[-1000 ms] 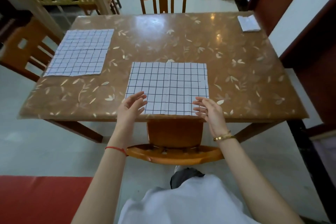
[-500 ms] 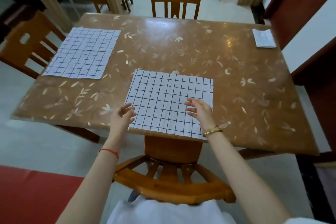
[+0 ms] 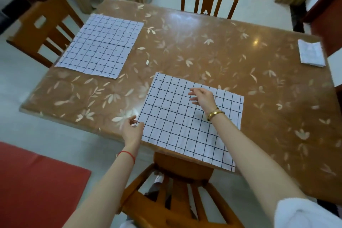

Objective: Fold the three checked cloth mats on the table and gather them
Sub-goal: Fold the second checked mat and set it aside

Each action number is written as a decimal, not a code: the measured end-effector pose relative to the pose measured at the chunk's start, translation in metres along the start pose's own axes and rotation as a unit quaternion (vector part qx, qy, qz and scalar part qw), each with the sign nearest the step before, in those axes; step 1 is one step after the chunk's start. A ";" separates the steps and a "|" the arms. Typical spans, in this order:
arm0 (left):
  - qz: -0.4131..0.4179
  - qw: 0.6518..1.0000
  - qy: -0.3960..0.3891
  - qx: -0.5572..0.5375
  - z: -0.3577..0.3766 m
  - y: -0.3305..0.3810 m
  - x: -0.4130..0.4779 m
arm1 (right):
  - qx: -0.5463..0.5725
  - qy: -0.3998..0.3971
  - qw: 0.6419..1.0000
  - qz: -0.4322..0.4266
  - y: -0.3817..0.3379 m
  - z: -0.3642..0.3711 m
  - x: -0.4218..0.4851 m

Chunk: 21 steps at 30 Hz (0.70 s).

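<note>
The nearest checked mat [image 3: 175, 126] lies flat at the table's [image 3: 203, 46] near edge, its near border hanging slightly over that edge above the chair [image 3: 177, 200] tucked beneath. The step in hand looks like the first fold of this mat. To do it well, each hand should likely take a corner of one side, lift only enough to clear the surface, and lay edge on edge so the grid lines match; the overhang means a careless tug could slide the cloth off the table.

The left hand [image 3: 132, 128] is at the mat's left border, close to its near-left corner, fingers loosely parted and holding nothing that can be made out; whether the fingertips touch the cloth is too blurred to tell. The right hand [image 3: 202, 97] hovers over the mat's far-right part, fingers spread wide and relaxed, gripping nothing.

Farther off, a second mat [image 3: 100, 45] lies unfolded towards the far-left corner, well apart from the first; a third, folded mat [image 3: 311, 54] sits small by the right edge near the far-right corner, so two seem left to fold before gathering.
</note>
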<state>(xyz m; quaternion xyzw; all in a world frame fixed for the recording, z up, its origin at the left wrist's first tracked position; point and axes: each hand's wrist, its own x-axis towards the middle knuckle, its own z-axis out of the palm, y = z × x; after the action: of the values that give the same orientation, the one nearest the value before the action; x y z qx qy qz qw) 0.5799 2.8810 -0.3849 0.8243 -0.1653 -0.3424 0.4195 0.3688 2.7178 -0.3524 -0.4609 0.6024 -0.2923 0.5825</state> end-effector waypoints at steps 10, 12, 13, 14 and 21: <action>0.007 0.994 0.062 0.091 0.021 -0.030 0.030 | -0.221 -0.057 0.973 -0.044 0.002 0.067 0.086; 0.005 0.989 0.067 0.130 0.025 -0.034 0.027 | -0.260 -0.079 0.960 -0.062 -0.001 0.078 0.095; 0.001 0.986 0.068 0.149 0.026 -0.037 0.027 | -0.273 -0.088 0.955 -0.070 -0.002 0.084 0.100; -0.003 0.983 0.069 0.170 0.027 -0.039 0.027 | -0.290 -0.094 0.949 -0.080 -0.002 0.090 0.106; 0.004 0.966 0.075 0.247 0.027 -0.046 0.034 | -0.476 -0.136 0.856 -0.149 -0.001 0.127 0.150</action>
<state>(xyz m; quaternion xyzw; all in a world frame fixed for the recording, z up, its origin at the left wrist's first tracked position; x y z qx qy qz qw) 0.5846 2.8734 -0.4479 0.9248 -0.2164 -0.2267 0.2157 0.5076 2.6069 -0.4355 -0.8012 0.5068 0.0127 0.3179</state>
